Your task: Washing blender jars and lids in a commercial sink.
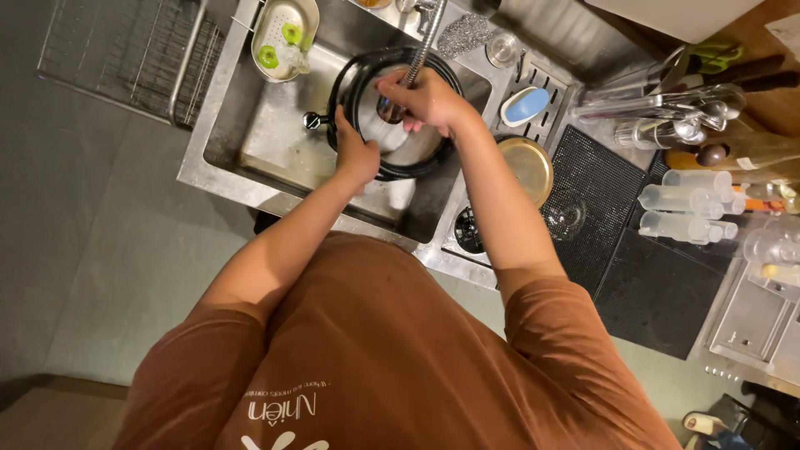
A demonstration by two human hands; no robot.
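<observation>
Over the stainless steel sink (250, 142) now: the left hand (357, 152) is clamped on the near rim of a round black pan (433, 158), tilting it up inside the basin, toward the sink's right wall. The right hand (425, 98) is wrapped tight around the flexible metal spray hose (427, 37), nozzle aimed down into the pan's pale, wet-looking interior. This reads as the rinsing step, water on the inside face (the stream itself is hard to make out). The next move, I'd judge, calls for turning the pan with the left hand so the spray reaches the remaining rim, keeping the handle knob clear of the basin wall.

At the sink's far left corner sits an oval metal strainer basket (279, 17) with green slices in it. On the right edge of the sink, a blue-and-white sponge (525, 104), and just nearer, a round brass-coloured lid (527, 167).
</observation>
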